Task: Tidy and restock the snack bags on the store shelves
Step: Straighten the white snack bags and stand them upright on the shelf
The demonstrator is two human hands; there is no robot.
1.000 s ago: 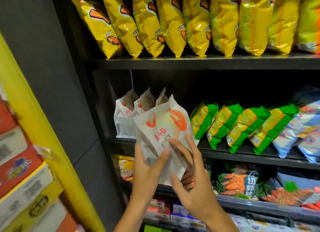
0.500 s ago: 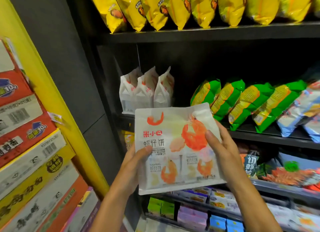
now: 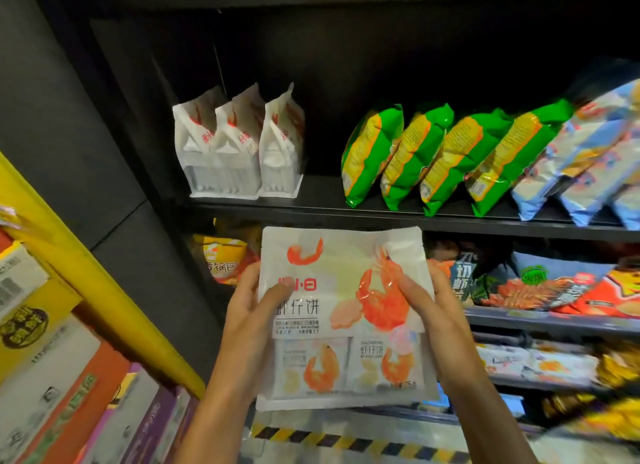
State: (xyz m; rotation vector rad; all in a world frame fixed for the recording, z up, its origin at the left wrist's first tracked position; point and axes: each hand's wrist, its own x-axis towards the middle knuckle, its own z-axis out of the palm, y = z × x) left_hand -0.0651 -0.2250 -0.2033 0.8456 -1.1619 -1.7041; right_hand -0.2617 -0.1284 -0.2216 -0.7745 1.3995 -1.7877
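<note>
White shrimp-cracker bag [image 3: 341, 311] held flat, face to camera, just below the black shelf [image 3: 346, 210]. Left hand [image 3: 251, 311] grips its left edge, thumb on front; right hand [image 3: 433, 311] grips its right edge. On that shelf: three matching white bags [image 3: 239, 148] upright, green bags [image 3: 443, 155] leaning to their right.

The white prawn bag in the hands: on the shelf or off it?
Off: both hands grip the white prawn bag below the shelf.
</note>
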